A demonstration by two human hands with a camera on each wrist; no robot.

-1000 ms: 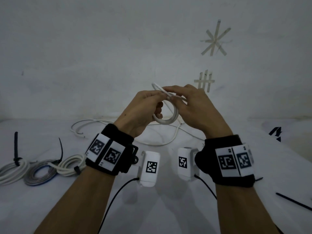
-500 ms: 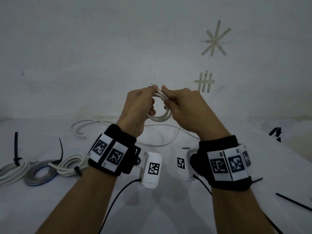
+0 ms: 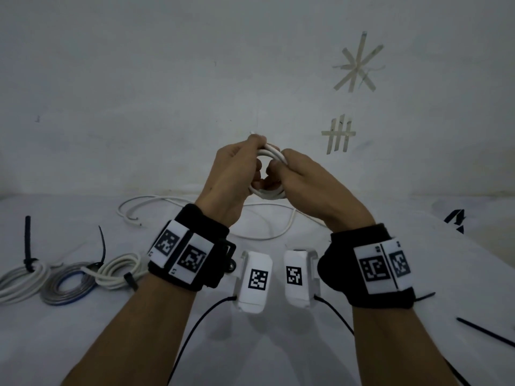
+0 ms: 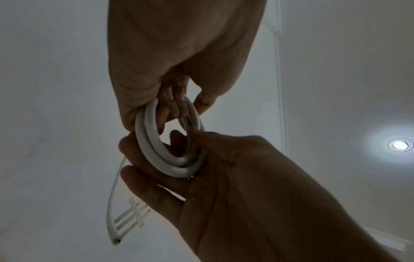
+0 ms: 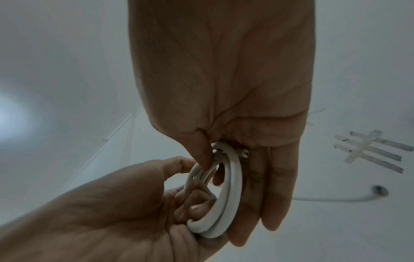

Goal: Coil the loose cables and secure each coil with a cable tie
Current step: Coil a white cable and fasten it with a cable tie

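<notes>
- Both hands hold one small white cable coil (image 3: 269, 174) up in the air: the left hand (image 3: 229, 181) has fingers curled through the ring, and the right hand (image 3: 302, 181) pinches the opposite rim with thumb (image 5: 202, 152) against fingers.
- Below the grip, the uncoiled tail (image 3: 267, 224) trails down to the table (image 3: 83, 330).
- Springy and light, I judge; the loops look stiff enough to spread if the pinch loosens.
- Best hold: across all loops together, leaving a bare arc for a cable tie (image 3: 486, 331), which lies well off to the right.
</notes>
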